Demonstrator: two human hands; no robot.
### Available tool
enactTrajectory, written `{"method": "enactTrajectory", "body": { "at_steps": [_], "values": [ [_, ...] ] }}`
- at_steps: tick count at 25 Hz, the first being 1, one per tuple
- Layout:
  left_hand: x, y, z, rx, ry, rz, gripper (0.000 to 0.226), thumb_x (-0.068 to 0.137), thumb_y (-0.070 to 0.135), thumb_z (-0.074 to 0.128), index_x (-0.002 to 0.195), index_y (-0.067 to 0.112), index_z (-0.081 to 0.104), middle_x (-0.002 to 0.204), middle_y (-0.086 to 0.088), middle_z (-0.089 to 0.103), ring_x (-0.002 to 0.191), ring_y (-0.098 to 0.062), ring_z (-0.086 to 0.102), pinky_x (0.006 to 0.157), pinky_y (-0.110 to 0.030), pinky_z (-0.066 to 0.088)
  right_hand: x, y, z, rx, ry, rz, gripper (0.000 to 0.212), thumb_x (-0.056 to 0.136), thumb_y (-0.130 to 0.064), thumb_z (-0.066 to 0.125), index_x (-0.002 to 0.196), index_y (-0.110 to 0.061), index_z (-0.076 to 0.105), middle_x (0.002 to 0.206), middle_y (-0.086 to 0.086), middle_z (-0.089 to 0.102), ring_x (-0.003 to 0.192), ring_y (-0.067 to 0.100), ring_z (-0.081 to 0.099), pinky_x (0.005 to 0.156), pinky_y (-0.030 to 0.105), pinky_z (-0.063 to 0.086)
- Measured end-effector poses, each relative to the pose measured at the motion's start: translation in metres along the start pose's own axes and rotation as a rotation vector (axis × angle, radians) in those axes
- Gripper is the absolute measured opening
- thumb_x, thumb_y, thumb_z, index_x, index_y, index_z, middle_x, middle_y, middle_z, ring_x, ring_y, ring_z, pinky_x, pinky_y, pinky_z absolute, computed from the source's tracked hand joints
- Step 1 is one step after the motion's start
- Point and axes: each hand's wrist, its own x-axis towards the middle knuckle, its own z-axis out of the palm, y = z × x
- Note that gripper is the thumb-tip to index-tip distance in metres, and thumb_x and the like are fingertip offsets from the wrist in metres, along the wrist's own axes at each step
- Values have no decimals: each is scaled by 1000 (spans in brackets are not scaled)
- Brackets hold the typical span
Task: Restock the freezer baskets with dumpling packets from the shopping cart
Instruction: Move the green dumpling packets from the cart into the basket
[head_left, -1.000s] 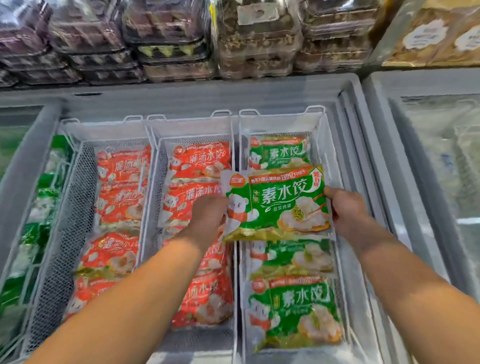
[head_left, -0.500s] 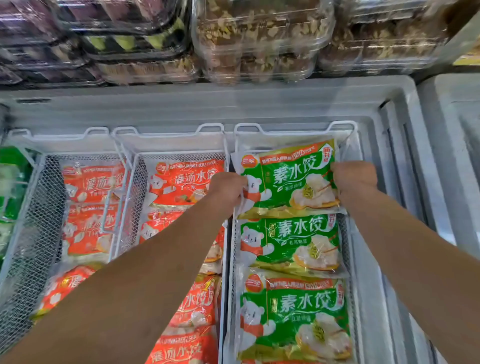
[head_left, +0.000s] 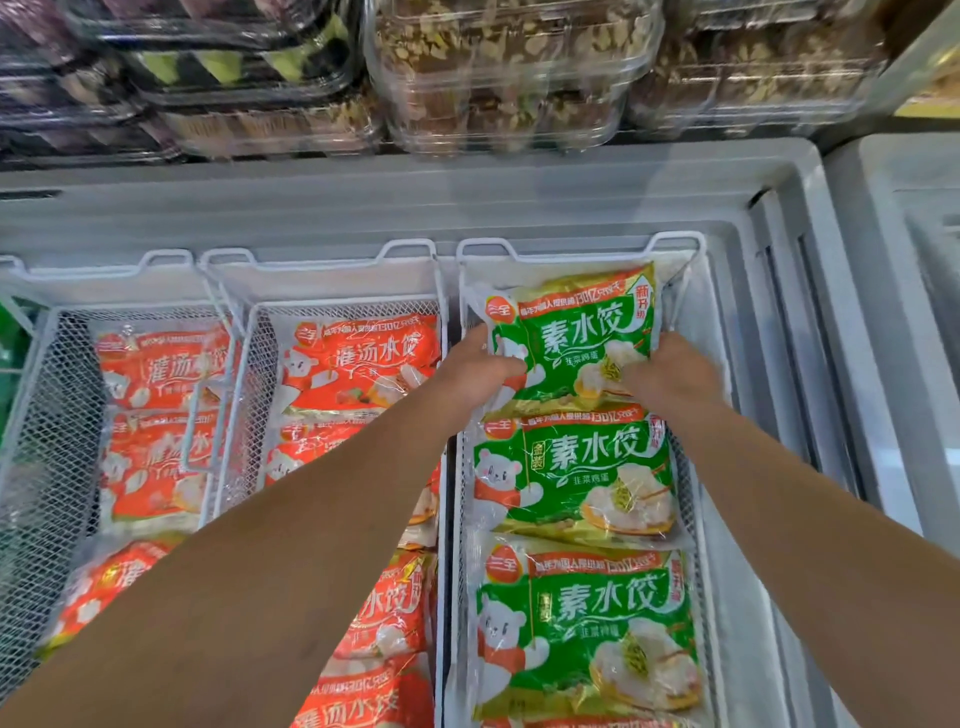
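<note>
a green dumpling packet (head_left: 576, 338) is held at the far end of the rightmost freezer basket (head_left: 582, 248), tilted with its top edge near the back wire. it is gripped on its left edge by the left hand (head_left: 480, 371) and on its lower right corner by the right hand (head_left: 670, 376), fingers curled onto the plastic. 2 more green packets (head_left: 576, 478) are laid flat nearer in the same basket, the held one overlapping the nearer packet's top edge. red packets (head_left: 363, 364) are seen in the 2 baskets to the left. the placing step is judged to be in hand and nearly done. next, the packet would need to be pressed flat and both hands freed; the cart is not in view, so a turn away is likely called for.
</note>
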Motion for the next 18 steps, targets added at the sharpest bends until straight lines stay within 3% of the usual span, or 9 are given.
{"method": "enactTrajectory", "body": {
  "at_steps": [2,4,6,8,11,13,15,18],
  "values": [
    [2,-5,-1,-5,-35,-21,91,85,13,71,155,32,16,145,6,42,123,-21,48,106,-40,41,-3,6,12,-64,13,-46,43,81,-21,64,118,-5,48,112,12,59,106,34,57,94,43,47],
    [1,-11,0,33,-22,-18,89,86,13,72,154,33,18,138,11,43,120,-23,53,104,-42,45,-1,13,19,31,13,-36,53,79,-21,67,125,-6,46,122,14,57,114,35,55,96,46,49],
    [3,-14,0,98,42,19,70,87,10,68,148,24,37,133,4,55,116,-30,59,100,-47,46,5,18,19,126,-4,12,45,82,-18,62,123,-9,49,119,14,59,107,32,57,87,40,51],
    [5,-15,1,108,92,31,44,87,5,65,129,17,58,123,-8,65,110,-30,62,97,-48,48,10,18,16,121,-16,43,29,86,-16,54,114,-8,58,110,14,64,90,28,57,73,32,46],
    [7,-19,-1,51,136,31,27,88,6,65,111,19,67,107,-4,68,94,-21,63,81,-34,53,4,16,13,126,107,5,19,87,-15,53,101,-8,64,93,9,66,73,22,54,61,27,40],
    [8,-24,-1,62,129,16,18,88,11,66,102,21,68,101,-4,70,91,-23,66,78,-36,56,-6,21,13,193,192,3,18,89,-14,53,104,-8,62,91,8,65,79,27,58,65,31,44],
    [8,-24,3,224,164,42,12,87,13,64,96,19,69,96,-4,70,92,-26,66,78,-37,56,-14,25,16,181,262,-21,23,91,-12,52,113,-7,58,99,13,67,90,33,61,73,35,47],
    [7,-19,11,296,370,28,27,90,13,60,117,14,61,104,0,65,103,-24,62,81,-34,51,-13,23,27,175,271,-87,35,89,-2,47,123,-9,53,106,14,67,99,35,62,74,31,44]
  ]
}}
